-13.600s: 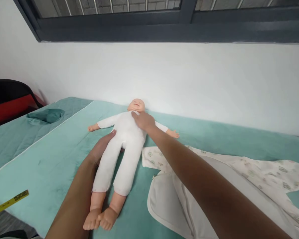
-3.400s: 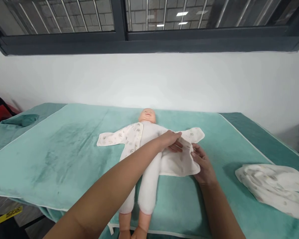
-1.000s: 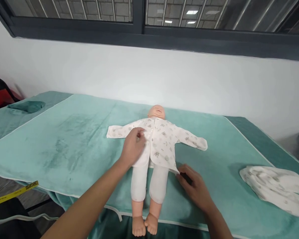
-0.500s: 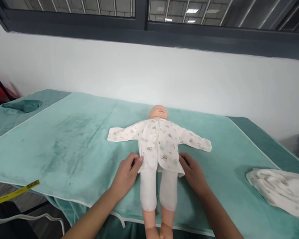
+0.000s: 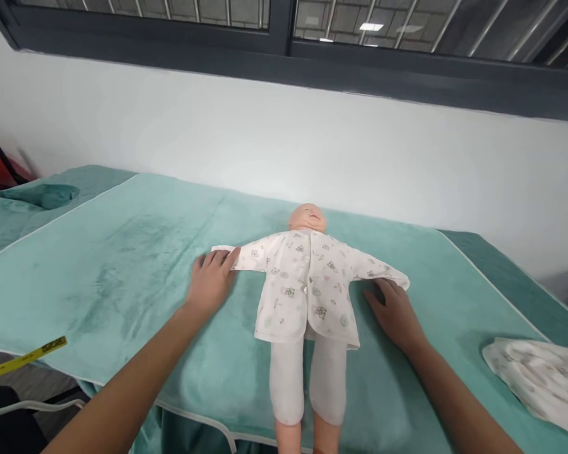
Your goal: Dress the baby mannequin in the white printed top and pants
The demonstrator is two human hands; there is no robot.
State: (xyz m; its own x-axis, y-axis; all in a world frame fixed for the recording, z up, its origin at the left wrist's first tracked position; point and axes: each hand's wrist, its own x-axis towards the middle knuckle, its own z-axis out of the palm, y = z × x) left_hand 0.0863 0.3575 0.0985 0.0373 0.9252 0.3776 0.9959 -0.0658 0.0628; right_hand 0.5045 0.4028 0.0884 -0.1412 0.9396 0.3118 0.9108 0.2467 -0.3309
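Observation:
A baby doll (image 5: 307, 217) lies on its back with its arms spread, its lower legs bare. It wears a white printed baby shirt (image 5: 284, 296), front edges meeting along the middle, over white leg coverings (image 5: 286, 378). My left hand (image 5: 213, 277) rests over the sleeve at the picture's left, fingers spread, the thumb side touching the cloth. At the other sleeve, my right hand (image 5: 395, 309) lies with its fingertips at the lower edge, thumb apart from the fingers. Neither hand grips the cloth visibly. The fingertips of my right hand are partly hidden by the sleeve.
A green plush cover (image 5: 151, 265) spreads beneath the doll, against a white wall under a dark window frame. Bunched white printed cloth (image 5: 539, 378) lies at the right. A yellow tape strip (image 5: 23, 360) and a pale cable (image 5: 28, 407) are at the lower left.
Both hands have left the shirt's lower hem and moved up and outward to the sleeves. Their fingers have opened. The hem now lies flatter and wider.

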